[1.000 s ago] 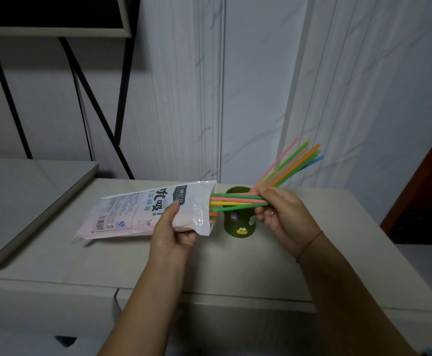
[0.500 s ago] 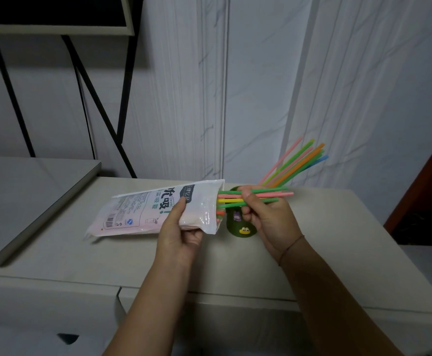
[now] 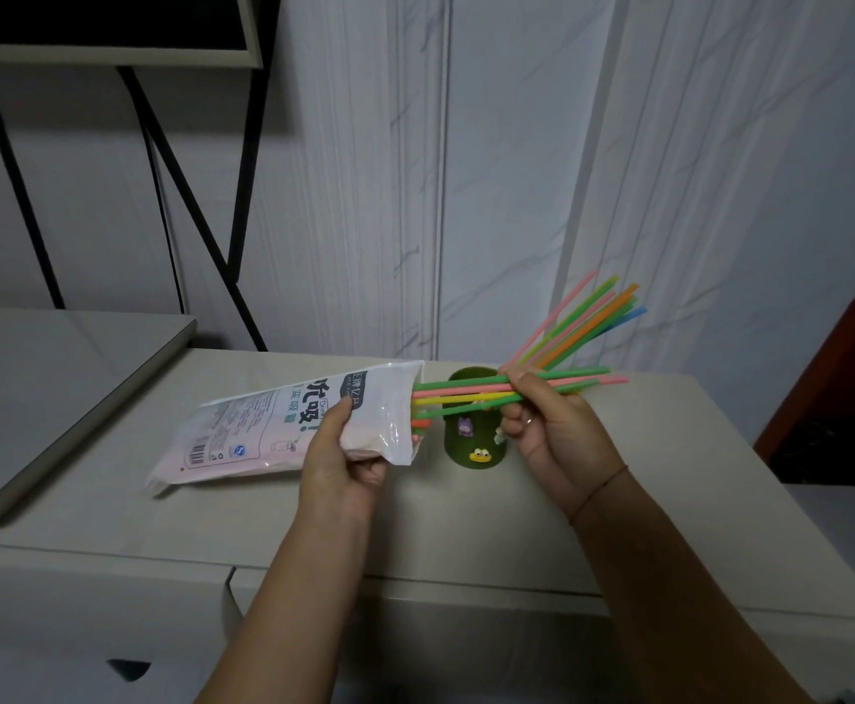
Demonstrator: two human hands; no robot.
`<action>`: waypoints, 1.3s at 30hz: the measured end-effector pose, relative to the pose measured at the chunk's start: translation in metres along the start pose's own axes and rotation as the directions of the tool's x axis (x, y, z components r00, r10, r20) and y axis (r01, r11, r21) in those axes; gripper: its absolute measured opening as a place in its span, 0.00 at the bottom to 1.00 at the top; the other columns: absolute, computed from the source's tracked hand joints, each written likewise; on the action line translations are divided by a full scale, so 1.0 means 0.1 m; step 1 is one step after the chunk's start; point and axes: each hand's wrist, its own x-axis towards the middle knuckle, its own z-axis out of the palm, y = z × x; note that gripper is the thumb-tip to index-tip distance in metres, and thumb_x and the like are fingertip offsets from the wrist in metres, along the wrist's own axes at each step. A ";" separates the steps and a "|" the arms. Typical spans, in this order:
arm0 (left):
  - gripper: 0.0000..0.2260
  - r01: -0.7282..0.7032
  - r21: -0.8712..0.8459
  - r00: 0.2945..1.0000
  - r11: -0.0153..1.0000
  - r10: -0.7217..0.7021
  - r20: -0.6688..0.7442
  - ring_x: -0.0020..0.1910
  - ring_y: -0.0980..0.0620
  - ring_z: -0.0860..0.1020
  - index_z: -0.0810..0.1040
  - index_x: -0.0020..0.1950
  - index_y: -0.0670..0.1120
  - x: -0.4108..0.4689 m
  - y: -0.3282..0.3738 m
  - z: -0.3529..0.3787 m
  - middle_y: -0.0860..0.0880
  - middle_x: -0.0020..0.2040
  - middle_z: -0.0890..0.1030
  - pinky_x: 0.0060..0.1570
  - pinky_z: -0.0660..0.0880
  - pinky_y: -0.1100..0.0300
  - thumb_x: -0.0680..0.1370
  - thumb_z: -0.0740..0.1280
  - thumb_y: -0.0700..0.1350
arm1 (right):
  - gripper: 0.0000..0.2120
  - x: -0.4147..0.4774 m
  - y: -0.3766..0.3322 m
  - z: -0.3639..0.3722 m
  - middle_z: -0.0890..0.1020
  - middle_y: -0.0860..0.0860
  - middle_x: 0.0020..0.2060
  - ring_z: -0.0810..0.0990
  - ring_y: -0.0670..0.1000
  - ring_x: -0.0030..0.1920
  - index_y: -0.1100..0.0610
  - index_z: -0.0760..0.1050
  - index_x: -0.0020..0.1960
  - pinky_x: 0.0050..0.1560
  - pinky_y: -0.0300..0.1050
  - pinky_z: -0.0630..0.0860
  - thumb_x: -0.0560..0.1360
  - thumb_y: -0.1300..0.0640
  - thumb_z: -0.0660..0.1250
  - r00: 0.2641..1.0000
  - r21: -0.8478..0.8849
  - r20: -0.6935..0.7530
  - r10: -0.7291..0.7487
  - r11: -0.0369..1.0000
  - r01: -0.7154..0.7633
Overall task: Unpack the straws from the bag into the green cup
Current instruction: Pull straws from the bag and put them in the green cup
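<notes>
Bag [image 3: 283,429]: gripped near its mouth by the left hand [image 3: 339,464]. Straws [image 3: 466,391]: a bunch is pinched by the right hand [image 3: 547,424], partly out, just above the cup [image 3: 471,444]. Advised: bunch to be drawn straight out, tipped upright, lowered in.

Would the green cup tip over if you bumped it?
Probably, easily. The green cup looks small and light, and the long straws in it all lean one way, far past its rim. A push might slide it on the smooth table.
</notes>
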 end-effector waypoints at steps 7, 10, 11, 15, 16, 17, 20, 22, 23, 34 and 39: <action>0.11 0.034 0.021 0.999 0.999 -0.034 -0.009 0.37 0.47 0.84 0.75 0.54 0.46 -0.04 -0.15 0.01 0.44 0.41 0.85 0.27 0.80 0.48 0.74 0.69 0.39 | 0.05 -0.04 0.28 0.18 0.74 0.52 0.30 0.69 0.45 0.27 0.63 0.77 0.45 0.27 0.35 0.70 0.74 0.68 0.64 0.997 -0.103 0.029 -0.067 0.992 0.070; 0.11 0.030 0.015 1.000 0.999 -0.030 -0.005 0.37 0.47 0.84 0.75 0.56 0.45 -0.04 -0.13 0.02 0.44 0.41 0.85 0.26 0.80 0.47 0.74 0.69 0.39 | 0.03 -0.03 0.27 0.17 0.75 0.51 0.29 0.70 0.46 0.28 0.63 0.78 0.44 0.30 0.38 0.72 0.74 0.66 0.66 0.995 -0.180 0.014 -0.102 0.978 0.102; 0.13 0.023 0.010 1.000 1.000 -0.023 -0.004 0.39 0.46 0.84 0.75 0.59 0.45 -0.03 -0.11 0.01 0.44 0.44 0.85 0.28 0.80 0.45 0.74 0.69 0.39 | 0.03 -0.02 0.24 0.16 0.74 0.51 0.27 0.71 0.46 0.27 0.63 0.79 0.44 0.31 0.39 0.73 0.74 0.66 0.66 0.994 -0.204 0.005 -0.108 0.973 0.107; 0.19 -0.006 -0.014 1.000 1.000 0.006 -0.013 0.37 0.46 0.84 0.72 0.65 0.45 0.00 -0.01 -0.01 0.43 0.49 0.83 0.25 0.78 0.46 0.75 0.69 0.41 | 0.05 0.00 0.07 0.07 0.72 0.54 0.30 0.71 0.44 0.24 0.62 0.79 0.40 0.28 0.35 0.72 0.74 0.66 0.66 0.992 -0.191 -0.050 -0.114 0.976 0.102; 0.20 -0.013 -0.012 1.000 1.000 0.013 -0.020 0.38 0.46 0.84 0.71 0.66 0.45 0.01 0.01 -0.01 0.43 0.50 0.83 0.25 0.78 0.46 0.75 0.69 0.41 | 0.05 0.01 0.03 0.04 0.72 0.55 0.30 0.71 0.44 0.24 0.62 0.78 0.40 0.28 0.35 0.71 0.74 0.65 0.66 0.992 -0.191 -0.057 -0.114 0.976 0.101; 0.21 -0.018 -0.002 1.000 1.000 0.018 -0.024 0.41 0.45 0.84 0.71 0.67 0.45 0.02 0.03 -0.02 0.43 0.52 0.83 0.25 0.78 0.46 0.75 0.69 0.41 | 0.05 0.01 0.00 0.01 0.71 0.56 0.31 0.71 0.44 0.24 0.63 0.78 0.41 0.27 0.34 0.71 0.74 0.65 0.66 0.991 -0.190 -0.061 -0.115 0.977 0.102; 0.19 -0.019 0.011 0.998 1.000 0.019 -0.053 0.47 0.45 0.82 0.72 0.65 0.44 0.01 0.05 -0.02 0.43 0.54 0.82 0.24 0.78 0.45 0.75 0.69 0.41 | 0.04 0.03 -0.08 -0.07 0.72 0.57 0.33 0.70 0.43 0.24 0.65 0.77 0.42 0.25 0.34 0.70 0.74 0.67 0.65 0.989 -0.160 -0.076 -0.128 0.981 0.114; 0.12 -0.020 0.006 0.998 1.000 0.020 -0.066 0.41 0.46 0.83 0.74 0.58 0.44 0.01 0.06 -0.02 0.44 0.47 0.84 0.22 0.78 0.49 0.75 0.68 0.41 | 0.04 0.04 -0.15 -0.12 0.73 0.55 0.33 0.70 0.43 0.25 0.65 0.77 0.42 0.25 0.34 0.70 0.74 0.67 0.65 0.984 -0.149 -0.108 -0.138 0.981 0.122; 0.10 -0.024 0.001 0.998 1.000 0.024 -0.065 0.40 0.46 0.83 0.74 0.55 0.44 0.00 0.06 -0.03 0.44 0.44 0.84 0.22 0.78 0.50 0.76 0.68 0.40 | 0.03 0.04 -0.19 -0.14 0.73 0.55 0.33 0.70 0.43 0.24 0.65 0.77 0.42 0.25 0.34 0.70 0.74 0.67 0.65 0.981 -0.150 -0.130 -0.144 0.981 0.125; 0.09 -0.048 0.018 0.987 0.999 0.050 -0.152 0.40 0.50 0.80 0.74 0.53 0.45 -0.01 0.04 -0.02 0.47 0.44 0.81 0.19 0.75 0.58 0.75 0.69 0.39 | 0.03 0.08 -0.44 -0.44 0.75 0.47 0.20 0.72 0.42 0.21 0.63 0.78 0.39 0.25 0.33 0.73 0.72 0.65 0.69 0.891 -0.304 -0.340 -0.301 0.932 0.199; 0.06 -0.032 0.043 0.989 0.999 0.038 -0.140 0.40 0.50 0.80 0.74 0.48 0.45 -0.04 0.01 0.00 0.47 0.44 0.81 0.19 0.75 0.57 0.75 0.69 0.39 | 0.04 0.12 -0.44 -0.47 0.77 0.51 0.24 0.74 0.43 0.21 0.59 0.78 0.38 0.26 0.34 0.75 0.71 0.64 0.70 0.859 -0.422 -0.347 -0.377 0.880 0.216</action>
